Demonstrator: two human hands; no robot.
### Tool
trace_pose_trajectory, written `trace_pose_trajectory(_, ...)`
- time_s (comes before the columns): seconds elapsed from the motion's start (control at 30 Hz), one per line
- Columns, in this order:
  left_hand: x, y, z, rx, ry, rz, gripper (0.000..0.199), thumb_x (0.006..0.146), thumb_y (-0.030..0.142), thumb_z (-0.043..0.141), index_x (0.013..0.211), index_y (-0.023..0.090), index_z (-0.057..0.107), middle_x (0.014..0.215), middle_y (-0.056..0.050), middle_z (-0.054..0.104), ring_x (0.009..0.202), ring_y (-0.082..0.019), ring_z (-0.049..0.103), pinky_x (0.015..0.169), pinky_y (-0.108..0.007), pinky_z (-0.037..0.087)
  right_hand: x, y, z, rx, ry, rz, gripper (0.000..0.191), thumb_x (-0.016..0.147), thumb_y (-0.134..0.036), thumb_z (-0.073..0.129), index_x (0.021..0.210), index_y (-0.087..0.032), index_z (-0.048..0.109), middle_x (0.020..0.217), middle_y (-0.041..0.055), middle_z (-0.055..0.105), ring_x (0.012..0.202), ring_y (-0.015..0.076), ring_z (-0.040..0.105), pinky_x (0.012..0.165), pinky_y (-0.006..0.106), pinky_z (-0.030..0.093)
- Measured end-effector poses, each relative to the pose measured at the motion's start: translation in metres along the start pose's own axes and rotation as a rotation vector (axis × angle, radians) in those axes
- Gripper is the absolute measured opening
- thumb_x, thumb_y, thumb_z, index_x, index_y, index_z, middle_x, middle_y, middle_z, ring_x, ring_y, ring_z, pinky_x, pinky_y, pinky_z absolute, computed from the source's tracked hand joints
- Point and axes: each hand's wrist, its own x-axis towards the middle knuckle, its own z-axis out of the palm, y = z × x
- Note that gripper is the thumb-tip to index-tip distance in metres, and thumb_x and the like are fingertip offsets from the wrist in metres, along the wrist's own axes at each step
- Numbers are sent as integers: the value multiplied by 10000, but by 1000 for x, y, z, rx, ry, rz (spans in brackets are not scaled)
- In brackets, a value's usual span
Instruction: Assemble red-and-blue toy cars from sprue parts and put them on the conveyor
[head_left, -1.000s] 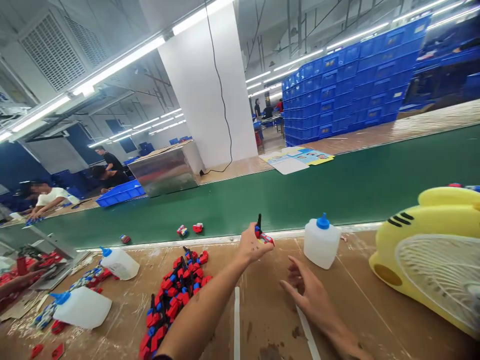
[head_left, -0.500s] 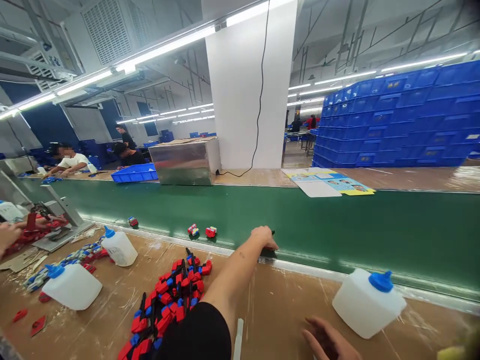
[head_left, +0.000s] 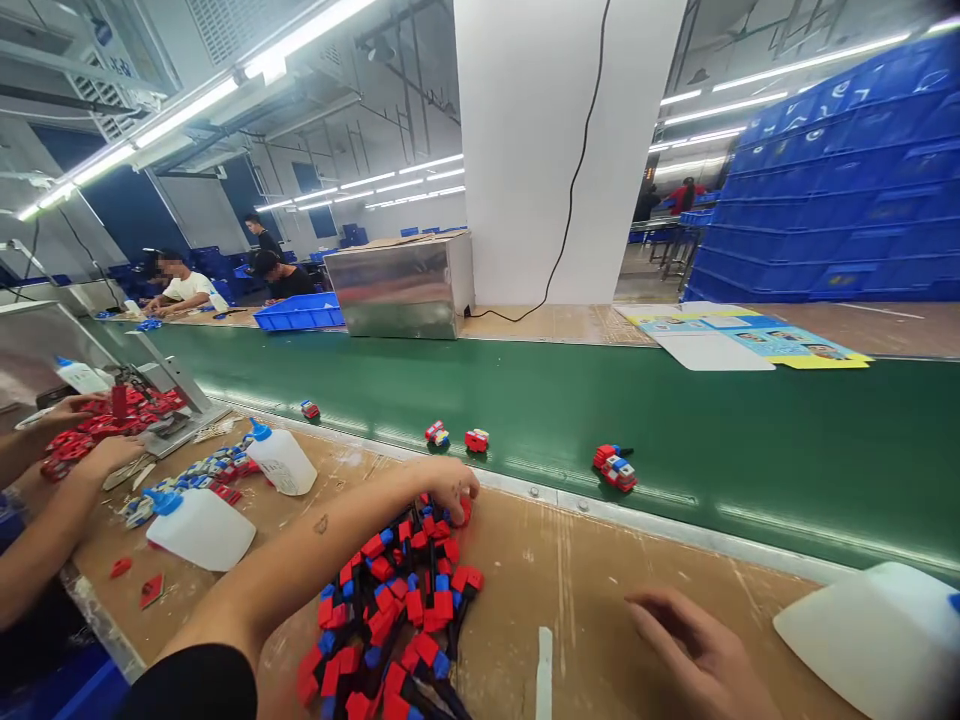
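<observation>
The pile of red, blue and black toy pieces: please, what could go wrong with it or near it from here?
The left hand is at the far end of the jumbled pile, so lifting one piece might drag out others. That end lies close to the green conveyor belt, so pieces could slip onto it. The hand might also bump a small red toy just beyond it.

Bright ceiling tubes [head_left: 319,32], glossy belt [head_left: 532,400], stretched edges

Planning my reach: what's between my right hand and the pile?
The head view shows a white strip on the table, between your right hand and the pile.
</observation>
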Motion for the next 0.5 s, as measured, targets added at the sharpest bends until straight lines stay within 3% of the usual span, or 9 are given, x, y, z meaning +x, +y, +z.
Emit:
trace_pose_trajectory(0.07,-6,5,12,22,6,60,280,617,223,767,890,228,706,796,-38,714,801,-267,670,696,-319,498,48,-29,29,-2,-106,-133,304,883,-483,536,872,-213,675,846,69,716,783,253,677,712,349,555)
trace_pose_trajectory(0.17,-18,24,12,49,108,103,289,634,172,715,917,190,659,882,-84,695,825,-284,651,706,-343,491,130,-55,82,-59,-117,-142,241,892,-367,521,990,-176,629,774,30,670,666,207,637,688,359,545)
trace_pose_trajectory(0.27,-50,49,8,51,266,99,273,724,164,617,995,167,588,1003,-116,657,895,-270,630,760,-342,482,191,-63,126,-122,-84,-135,292,892,-298,611,1148,-160,598,1003,59,665,823,205,645,842,411,522)
trace_pose_trajectory(0.33,-78,67,18,9,388,82,231,778,167,568,1008,172,551,1038,-102,640,931,-242,615,780,-312,471,213,-63,144,-141,-59,-124,320,916,-316,640,1194,-164,588,1178,86,619,995,237,624,904,455,501)
trace_pose_trajectory(0.4,-100,83,45,-89,509,110,224,793,205,596,1008,189,537,1020,-66,650,895,-212,615,754,-283,467,223,-64,152,-131,-64,-116,294,937,-335,634,1180,-171,603,1231,88,599,1062,253,604,913,474,502)
trace_pose_trajectory(0.5,-107,101,103,-15,477,200,238,781,284,663,976,189,564,918,-57,683,829,-224,624,798,-320,468,215,-65,149,-60,-117,-153,267,902,-329,674,1100,-158,619,1158,84,630,1036,250,615,913,470,499)
